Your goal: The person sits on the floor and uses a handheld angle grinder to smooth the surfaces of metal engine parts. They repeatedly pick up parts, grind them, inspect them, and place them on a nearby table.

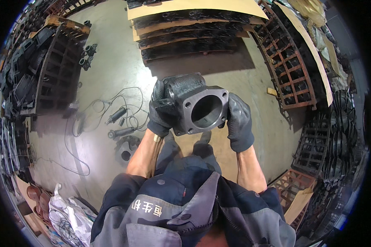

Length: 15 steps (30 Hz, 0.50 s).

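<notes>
Between my two gloved hands I hold a dark metal casting (189,119), a housing with a square flange, a large round bore and a bolt hole at each visible corner. The bore faces up toward me. My left hand (161,108) grips the casting's left side, beside a rounded, rough black section. On the opposite side, my right hand (239,119) presses against the flange edge, its fingers partly hidden behind the part. Both hands wear dark gloves. The casting is raised off the floor, above my feet.
Two corded hand tools (118,115) with looping cables lie on the floor at left, near another casting (125,151). Ahead stand stacked layers of black parts with cardboard sheets (198,11). Rusty metal crates (290,70) stand at right, a dark crate (57,68) at left. White sacks (70,214) lie lower left.
</notes>
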### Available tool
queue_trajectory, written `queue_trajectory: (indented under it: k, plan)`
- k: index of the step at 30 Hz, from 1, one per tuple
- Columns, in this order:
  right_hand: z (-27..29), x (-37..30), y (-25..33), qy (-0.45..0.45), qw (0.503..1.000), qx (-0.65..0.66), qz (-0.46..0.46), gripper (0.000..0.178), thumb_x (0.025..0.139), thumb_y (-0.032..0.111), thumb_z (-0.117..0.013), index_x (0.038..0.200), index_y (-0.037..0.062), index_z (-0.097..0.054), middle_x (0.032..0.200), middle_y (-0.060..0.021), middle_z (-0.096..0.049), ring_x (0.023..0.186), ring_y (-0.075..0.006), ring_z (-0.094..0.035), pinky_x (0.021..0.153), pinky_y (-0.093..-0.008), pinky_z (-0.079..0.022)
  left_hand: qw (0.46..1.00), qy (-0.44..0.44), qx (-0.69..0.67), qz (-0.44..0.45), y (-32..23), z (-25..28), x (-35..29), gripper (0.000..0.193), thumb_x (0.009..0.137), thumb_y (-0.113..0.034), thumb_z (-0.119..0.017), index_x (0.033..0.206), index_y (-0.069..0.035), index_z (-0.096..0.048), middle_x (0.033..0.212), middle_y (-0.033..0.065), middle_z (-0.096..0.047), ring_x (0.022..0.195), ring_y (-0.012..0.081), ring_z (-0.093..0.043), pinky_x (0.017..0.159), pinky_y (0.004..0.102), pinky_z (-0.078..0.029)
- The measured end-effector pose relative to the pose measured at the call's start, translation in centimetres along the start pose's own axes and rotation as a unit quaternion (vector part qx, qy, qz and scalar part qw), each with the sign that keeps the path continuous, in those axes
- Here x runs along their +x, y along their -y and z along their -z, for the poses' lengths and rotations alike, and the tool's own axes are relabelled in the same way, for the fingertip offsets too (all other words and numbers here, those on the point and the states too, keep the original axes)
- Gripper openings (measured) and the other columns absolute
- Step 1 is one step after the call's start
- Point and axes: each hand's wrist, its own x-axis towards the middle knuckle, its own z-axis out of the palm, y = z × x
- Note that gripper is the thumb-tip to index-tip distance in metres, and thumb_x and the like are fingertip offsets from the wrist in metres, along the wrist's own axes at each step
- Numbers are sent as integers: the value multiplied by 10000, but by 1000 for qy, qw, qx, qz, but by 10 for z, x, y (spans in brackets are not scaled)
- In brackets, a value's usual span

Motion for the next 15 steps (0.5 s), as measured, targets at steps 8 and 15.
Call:
queue_trajectory:
  k: [8,15]
  plan:
    - [48,20,-26,-45,991,-11,125,229,940,186,-599,976,-38,-619,890,-141,-625,782,-225,-612,655,-322,-501,998,36,-59,12,33,-42,34,474,1085,-397,-323,1271,-28,-555,1219,100,-636,1074,205,-608,981,358,-484]
    - [121,65,-33,13,959,234,-160,321,988,301,-581,888,2,-637,681,-21,-564,573,-82,-499,524,-270,-415,994,-89,45,-37,135,-103,58,329,966,-220,-614,1254,-64,-585,1173,67,-636,1007,178,-620,897,316,-537]
